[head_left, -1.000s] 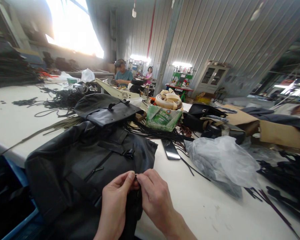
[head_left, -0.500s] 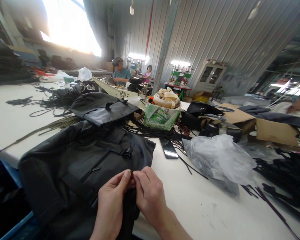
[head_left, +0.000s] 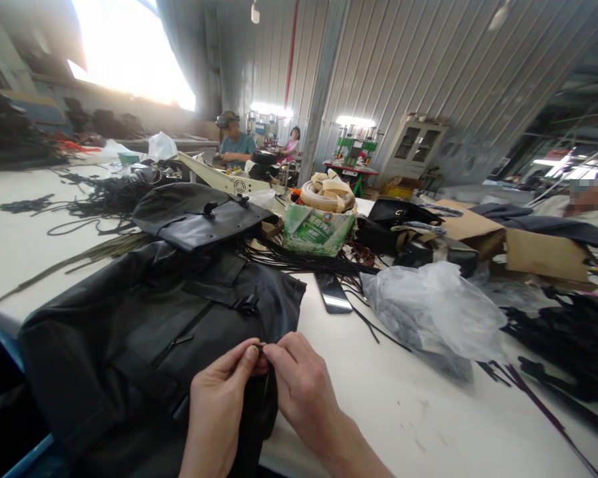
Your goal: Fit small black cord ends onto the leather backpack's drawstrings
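Note:
A black leather backpack [head_left: 144, 325] lies on the white table [head_left: 393, 398], its flap toward the far side. My left hand [head_left: 219, 405] and my right hand [head_left: 301, 388] meet over the bag's near right edge. Both pinch a small dark part, perhaps a zipper pull or strap end [head_left: 262, 346], between thumb and fingertips. The piece itself is mostly hidden by the fingers. A black buckle [head_left: 248, 304] sits on the bag just beyond my hands.
A phone [head_left: 333, 293] lies right of the bag, beside a grey plastic bag [head_left: 433, 318]. Black cords [head_left: 303, 262], a green box with tape rolls [head_left: 319, 226], black bags and cardboard [head_left: 543, 252] crowd the far table. Two people sit at machines in the distance.
My view has shifted a little right and down, so everything slid left in the picture. Both hands keep the same pinch at the bag's edge.

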